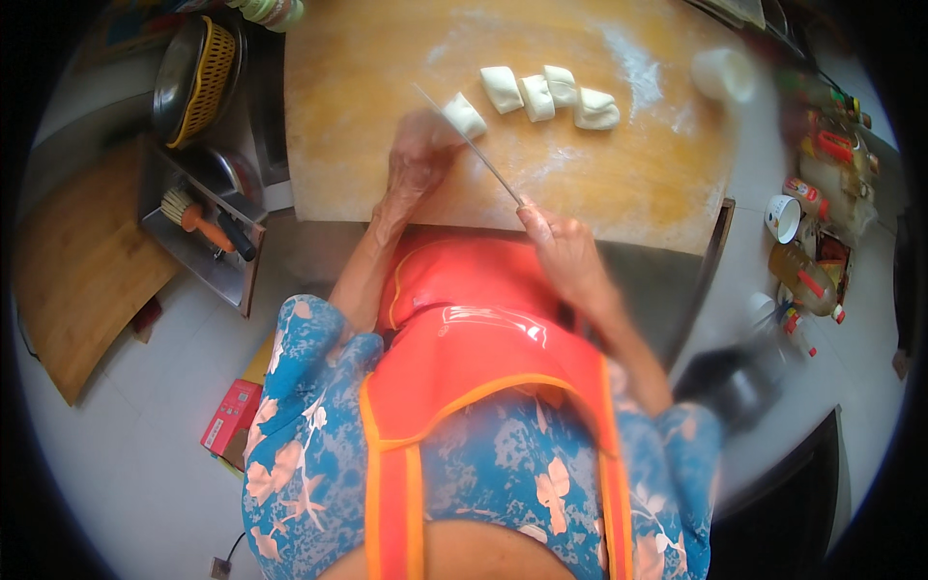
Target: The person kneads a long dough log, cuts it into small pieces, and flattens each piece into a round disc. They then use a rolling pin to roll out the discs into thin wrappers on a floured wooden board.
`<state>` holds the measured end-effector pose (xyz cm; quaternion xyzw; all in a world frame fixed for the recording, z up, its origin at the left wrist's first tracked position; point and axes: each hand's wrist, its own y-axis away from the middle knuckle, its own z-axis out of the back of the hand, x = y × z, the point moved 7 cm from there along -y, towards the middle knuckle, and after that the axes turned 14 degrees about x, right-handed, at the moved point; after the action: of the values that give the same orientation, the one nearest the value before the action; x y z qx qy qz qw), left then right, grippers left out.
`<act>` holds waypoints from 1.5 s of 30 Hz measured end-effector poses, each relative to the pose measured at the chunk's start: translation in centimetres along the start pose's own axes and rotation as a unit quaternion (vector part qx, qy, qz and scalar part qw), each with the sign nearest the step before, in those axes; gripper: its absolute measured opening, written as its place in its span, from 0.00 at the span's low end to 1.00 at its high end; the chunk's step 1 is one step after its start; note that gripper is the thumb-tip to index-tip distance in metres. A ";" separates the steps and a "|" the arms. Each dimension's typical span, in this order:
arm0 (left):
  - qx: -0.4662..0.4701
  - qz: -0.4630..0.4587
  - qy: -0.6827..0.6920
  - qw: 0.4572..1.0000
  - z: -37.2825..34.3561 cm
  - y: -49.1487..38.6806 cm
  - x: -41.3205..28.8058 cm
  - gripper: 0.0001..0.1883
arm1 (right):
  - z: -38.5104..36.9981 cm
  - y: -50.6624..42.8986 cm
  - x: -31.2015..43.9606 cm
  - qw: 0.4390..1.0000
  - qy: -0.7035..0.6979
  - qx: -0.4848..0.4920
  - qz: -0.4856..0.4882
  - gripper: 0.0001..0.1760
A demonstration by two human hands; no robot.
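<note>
My right hand (569,243) grips the handle of a knife (482,156). The thin blade, seen nearly edge-on, slants up and left over the wooden board (348,167). Against the far side of the blade lies a cut piece of white dough (464,116). On the near left side of the blade is my left hand (424,152), blurred, its fingers curled close to the steel; whatever lies under them is hidden. Farther right sit several more dough pieces, among them a left one (501,90) and a right one (597,109). White flour (638,65) dusts the board.
A blurred white container (723,75) stands at the board's right edge. Bottles, such as a large oil bottle (801,272), and a white cup (783,218) are on the far right. To the left are a yellow basket (206,80) and a brush (196,220) in a metal tray.
</note>
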<state>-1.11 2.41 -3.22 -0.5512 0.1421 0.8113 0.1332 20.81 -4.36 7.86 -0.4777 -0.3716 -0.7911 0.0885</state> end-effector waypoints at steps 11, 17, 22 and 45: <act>-0.101 -0.050 -0.223 0.968 0.3 1.2 -1.1 0.22 | 0.0 0.3 0.4 1.000 -0.021 -0.002 -0.016 0.27; -0.107 -0.055 -0.265 0.957 0.0 1.0 -1.5 0.24 | 0.3 0.4 0.5 0.998 -0.049 -0.010 -0.027 0.26; -0.096 0.000 -0.173 0.980 0.3 0.7 0.1 0.24 | 0.7 0.4 0.6 0.996 -0.045 0.026 -0.070 0.26; -0.032 0.041 0.132 0.990 -2.5 0.5 -2.9 0.24 | 0.9 2.3 -0.8 0.999 0.024 0.026 0.023 0.22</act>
<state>1.86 0.84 -1.37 -0.6511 0.1550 0.7403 0.0627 23.05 -5.57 8.60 -0.4649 -0.3787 -0.7901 0.1278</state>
